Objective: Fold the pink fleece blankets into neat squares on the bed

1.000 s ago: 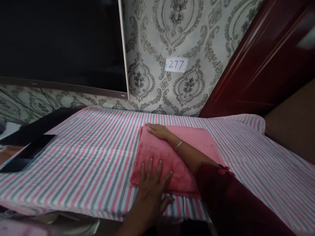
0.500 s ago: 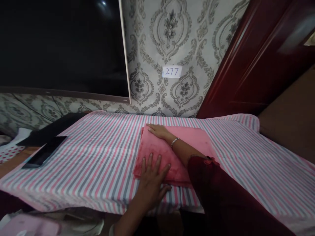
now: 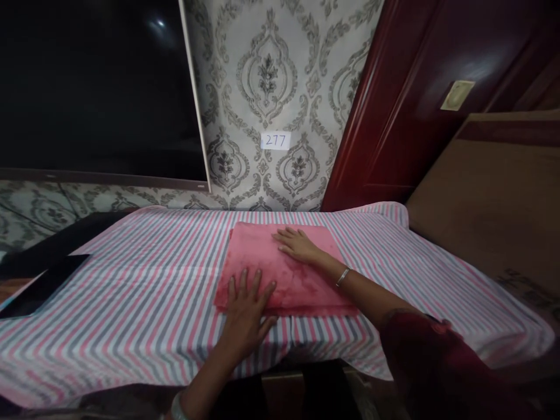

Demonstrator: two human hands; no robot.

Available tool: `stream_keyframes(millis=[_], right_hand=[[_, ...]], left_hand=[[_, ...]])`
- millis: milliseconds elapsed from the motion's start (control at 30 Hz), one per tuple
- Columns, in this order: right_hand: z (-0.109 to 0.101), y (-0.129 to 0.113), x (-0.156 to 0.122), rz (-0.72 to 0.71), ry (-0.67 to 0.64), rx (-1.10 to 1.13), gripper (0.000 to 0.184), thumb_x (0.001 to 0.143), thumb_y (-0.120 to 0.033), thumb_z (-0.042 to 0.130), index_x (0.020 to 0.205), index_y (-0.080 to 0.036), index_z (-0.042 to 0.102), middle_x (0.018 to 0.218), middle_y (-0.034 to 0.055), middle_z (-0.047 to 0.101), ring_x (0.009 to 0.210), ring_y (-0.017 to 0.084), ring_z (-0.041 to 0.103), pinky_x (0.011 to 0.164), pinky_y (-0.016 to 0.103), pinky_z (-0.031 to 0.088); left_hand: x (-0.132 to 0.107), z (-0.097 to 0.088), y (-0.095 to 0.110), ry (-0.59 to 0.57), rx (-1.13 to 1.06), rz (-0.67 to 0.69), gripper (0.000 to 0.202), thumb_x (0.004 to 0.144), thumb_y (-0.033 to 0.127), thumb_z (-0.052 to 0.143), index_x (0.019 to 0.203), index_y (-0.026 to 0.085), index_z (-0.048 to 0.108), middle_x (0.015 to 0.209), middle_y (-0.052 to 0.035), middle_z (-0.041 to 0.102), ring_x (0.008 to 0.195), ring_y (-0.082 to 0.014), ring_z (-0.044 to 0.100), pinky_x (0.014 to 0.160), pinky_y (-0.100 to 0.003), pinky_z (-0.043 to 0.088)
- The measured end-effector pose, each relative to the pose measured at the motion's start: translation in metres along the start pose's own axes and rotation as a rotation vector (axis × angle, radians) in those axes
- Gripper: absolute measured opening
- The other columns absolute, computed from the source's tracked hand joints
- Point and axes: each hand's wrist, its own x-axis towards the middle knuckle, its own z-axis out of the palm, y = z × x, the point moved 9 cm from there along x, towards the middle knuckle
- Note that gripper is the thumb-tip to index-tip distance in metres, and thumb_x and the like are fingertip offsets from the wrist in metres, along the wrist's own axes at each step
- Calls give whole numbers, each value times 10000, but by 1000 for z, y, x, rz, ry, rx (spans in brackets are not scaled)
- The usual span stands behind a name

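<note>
A folded pink towel [image 3: 258,251] with a plush surface lies flat on a striped cloth [image 3: 166,280] that covers the table. My left hand [image 3: 247,309] rests with spread fingers on the towel's near left part, its thumb over the near edge. Farther back, my right hand [image 3: 300,245] lies flat on the towel's upper middle, fingers stretched out and a bracelet at the wrist. Neither hand grips anything. The right forearm hides part of the towel's right side.
A dark tablet-like slab [image 3: 48,286] lies at the table's left. Behind hangs a large black television [image 3: 100,87]. A paper marked 277 [image 3: 275,140] is on the patterned wall. At right are a dark red door [image 3: 394,116] and a cardboard box [image 3: 490,204].
My right hand has slid from the towel's far left corner rightward to its upper middle. The left hand stays on the near left part. The camera view has turned to the right.
</note>
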Motion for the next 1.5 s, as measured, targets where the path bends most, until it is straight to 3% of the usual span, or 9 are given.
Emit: stream_keyframes(millis=[100, 267, 400, 600, 800, 1000, 1167, 1367, 1500], right_hand=[[3, 8, -9, -1, -7, 2, 592, 1050, -551, 298, 1601, -338, 329, 1690, 43, 231, 1569, 301, 142, 1233, 590, 153], [17, 9, 8, 2, -57, 13, 597, 1041, -589, 315, 1598, -375, 321, 1706, 12, 167, 1572, 333, 104, 1215, 634, 159], [20, 22, 27, 34, -60, 27, 620, 1039, -599, 310, 1617, -380, 258, 1711, 8, 142, 1567, 351, 119, 1217, 646, 131], [26, 45, 55, 105, -114, 89, 662, 1016, -652, 315, 1615, -376, 267, 1698, 21, 204, 1542, 340, 230, 1218, 631, 163], [31, 52, 64, 110, -32, 107, 671, 1010, -666, 301, 1607, -359, 302, 1671, 37, 294, 1507, 346, 307, 1202, 650, 190], [27, 49, 60, 137, -15, 111, 651, 1013, -650, 321, 1604, -380, 298, 1677, 38, 279, 1506, 350, 304, 1196, 652, 191], [10, 39, 51, 146, -2, 83, 649, 1027, -612, 336, 1620, -360, 260, 1696, 44, 221, 1548, 327, 211, 1224, 593, 160], [-15, 47, 5, 157, 64, 59, 620, 1056, -520, 313, 1631, -297, 248, 1706, 78, 160, 1569, 300, 140, 1242, 549, 135], [-13, 65, -28, 167, 40, 30, 602, 1052, -508, 321, 1611, -283, 319, 1699, 84, 191, 1569, 304, 138, 1245, 549, 121]], left_hand=[[13, -2, 25, 20, -24, -7, 737, 879, 445, 663, 1555, 282, 420, 1673, -139, 287, 1542, -438, 164, 1199, -702, 119], [23, 23, 59, -64, -89, 47, 746, 862, 488, 678, 1540, 293, 438, 1643, -127, 355, 1519, -464, 188, 1164, -745, 128], [18, 37, 57, -93, -94, 49, 750, 860, 488, 675, 1541, 288, 433, 1673, -127, 289, 1533, -457, 139, 1172, -724, 123], [19, 39, 55, -114, -90, 64, 765, 851, 512, 668, 1541, 297, 419, 1677, -132, 271, 1527, -461, 138, 1157, -728, 128], [20, 41, 54, -120, -91, 60, 731, 861, 524, 651, 1527, 308, 440, 1672, -118, 287, 1529, -458, 130, 1157, -724, 133], [20, 36, 54, -99, -55, 60, 734, 850, 444, 678, 1532, 296, 451, 1661, -113, 321, 1521, -455, 172, 1170, -709, 142], [22, 33, 54, -64, -48, 70, 681, 884, 410, 639, 1533, 316, 454, 1654, -85, 349, 1515, -445, 209, 1168, -705, 172], [23, 31, 53, -43, -12, 80, 683, 880, 421, 638, 1529, 297, 468, 1639, -103, 376, 1506, -467, 230, 1154, -715, 209], [37, 28, 75, -27, -2, 87, 669, 887, 430, 633, 1515, 254, 488, 1613, -144, 409, 1484, -464, 286, 1147, -726, 220]])
